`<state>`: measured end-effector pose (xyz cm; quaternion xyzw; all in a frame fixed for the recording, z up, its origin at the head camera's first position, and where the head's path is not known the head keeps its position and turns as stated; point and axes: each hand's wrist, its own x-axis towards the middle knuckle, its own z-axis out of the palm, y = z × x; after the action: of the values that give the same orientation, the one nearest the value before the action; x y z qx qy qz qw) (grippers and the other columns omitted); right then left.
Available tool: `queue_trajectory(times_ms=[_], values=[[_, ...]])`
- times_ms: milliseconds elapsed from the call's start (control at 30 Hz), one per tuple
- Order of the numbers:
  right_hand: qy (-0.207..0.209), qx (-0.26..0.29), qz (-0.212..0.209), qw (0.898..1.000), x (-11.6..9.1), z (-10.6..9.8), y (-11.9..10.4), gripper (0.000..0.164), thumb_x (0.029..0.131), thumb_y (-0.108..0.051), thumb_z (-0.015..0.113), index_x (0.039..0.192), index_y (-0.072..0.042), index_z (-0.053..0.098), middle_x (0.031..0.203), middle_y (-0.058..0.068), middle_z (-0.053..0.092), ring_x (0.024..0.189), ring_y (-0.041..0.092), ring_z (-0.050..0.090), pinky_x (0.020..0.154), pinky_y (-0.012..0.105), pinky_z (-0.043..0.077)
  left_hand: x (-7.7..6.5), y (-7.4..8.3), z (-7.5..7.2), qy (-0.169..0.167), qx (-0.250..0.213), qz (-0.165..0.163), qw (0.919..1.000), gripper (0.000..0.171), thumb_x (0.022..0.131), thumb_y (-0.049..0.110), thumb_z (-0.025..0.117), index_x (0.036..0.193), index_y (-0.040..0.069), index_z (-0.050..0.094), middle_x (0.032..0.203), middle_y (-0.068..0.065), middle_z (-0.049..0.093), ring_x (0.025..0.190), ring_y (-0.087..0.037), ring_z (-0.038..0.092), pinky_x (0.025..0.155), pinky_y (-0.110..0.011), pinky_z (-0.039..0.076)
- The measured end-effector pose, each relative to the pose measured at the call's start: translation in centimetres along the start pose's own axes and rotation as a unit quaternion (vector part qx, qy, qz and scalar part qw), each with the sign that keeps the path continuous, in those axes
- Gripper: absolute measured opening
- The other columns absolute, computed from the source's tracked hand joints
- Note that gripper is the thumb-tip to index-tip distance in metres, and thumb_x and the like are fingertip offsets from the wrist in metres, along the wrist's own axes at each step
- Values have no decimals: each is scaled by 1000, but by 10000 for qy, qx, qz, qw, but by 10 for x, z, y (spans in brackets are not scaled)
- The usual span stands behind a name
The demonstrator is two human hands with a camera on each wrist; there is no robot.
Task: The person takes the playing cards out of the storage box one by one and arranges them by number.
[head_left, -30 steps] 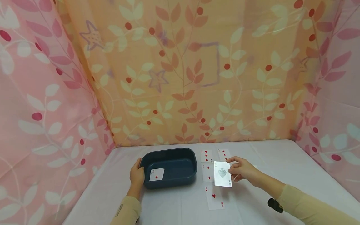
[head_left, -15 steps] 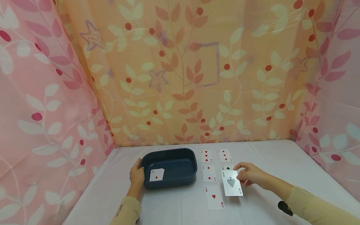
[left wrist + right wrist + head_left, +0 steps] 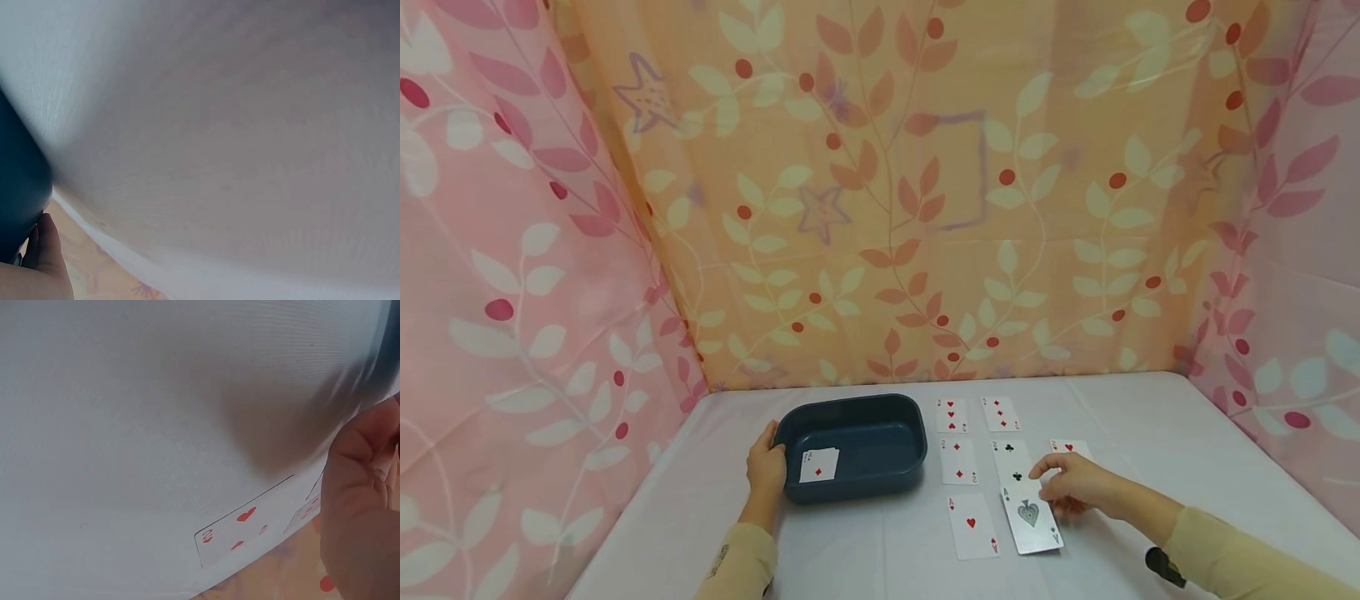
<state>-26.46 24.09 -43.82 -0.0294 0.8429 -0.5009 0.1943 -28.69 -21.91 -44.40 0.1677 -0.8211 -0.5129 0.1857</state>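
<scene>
My left hand (image 3: 766, 467) grips the left end of a dark blue plastic tub (image 3: 880, 483), thumb at the rim; the left wrist view shows its fingers against the tub's outer wall (image 3: 22, 181). An ace of diamonds (image 3: 818, 468) lies on top of other cards inside, at the left. My right hand (image 3: 1078, 485) pinches an ace of spades (image 3: 1028, 521) by its upper right edge. The card is low over the table, right of the ace of hearts (image 3: 972, 527), and its top overlaps the bottom of the two of clubs (image 3: 1011, 458).
On the white-covered table (image 3: 850, 550), a three of hearts (image 3: 951, 415), a three of diamonds (image 3: 1000, 414) and a two of diamonds (image 3: 958, 462) lie face up. A two of hearts (image 3: 244, 525) sits partly behind my right hand. Patterned cloth walls (image 3: 880, 208) enclose the back and sides.
My right hand has brought the ace of spades down and to the right, toward the near side of the table, uncovering the two of clubs. My left hand stays on the tub.
</scene>
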Motion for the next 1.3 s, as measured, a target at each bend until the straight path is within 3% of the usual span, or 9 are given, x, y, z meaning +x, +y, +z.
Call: queue_trajectory(times_ms=[200,467,667,900,1133,1300], values=[[265,-338,392,9983,3,4,3,22,82,1,68,103,-2,61,64,8,59,46,14,53,46,22,45,0,1,0,126,46,23,9999,50,94,-2,42,144,-5,39,145,-21,40,138,-42,30,111,-59,18],[410,-466,378,9974,1,2,6,20,82,3,68,101,-1,62,62,8,60,47,14,56,46,23,48,1,0,0,89,6,10,10000,50,94,-2,41,144,-5,39,146,-22,40,139,-42,29,112,-58,17],[268,-267,16,9993,4,0,2,19,83,1,66,102,3,62,62,7,59,47,13,53,46,22,46,2,-2,0,70,1,-23,10000,50,95,-2,41,145,-5,38,146,-21,39,140,-41,28,112,-59,16],[534,-33,-154,9985,15,14,-19,23,85,-2,66,106,5,62,65,6,58,52,15,52,50,24,47,4,-5,1,65,15,-42,10000,51,95,-1,40,145,-4,38,147,-21,39,139,-41,29,112,-60,16],[75,861,-771,9933,27,33,-48,33,91,-6,62,120,9,55,73,8,62,59,14,57,57,25,51,2,-6,1,83,24,-2,10000,50,94,-2,40,144,-5,38,146,-23,39,139,-43,29,111,-61,16],[-6,1288,-1122,9853,35,51,-66,33,92,-8,64,119,8,55,79,9,64,62,15,59,61,27,54,4,-5,2,115,-21,1,9999,51,94,-2,40,144,-5,38,146,-22,40,139,-41,30,112,-60,16]])
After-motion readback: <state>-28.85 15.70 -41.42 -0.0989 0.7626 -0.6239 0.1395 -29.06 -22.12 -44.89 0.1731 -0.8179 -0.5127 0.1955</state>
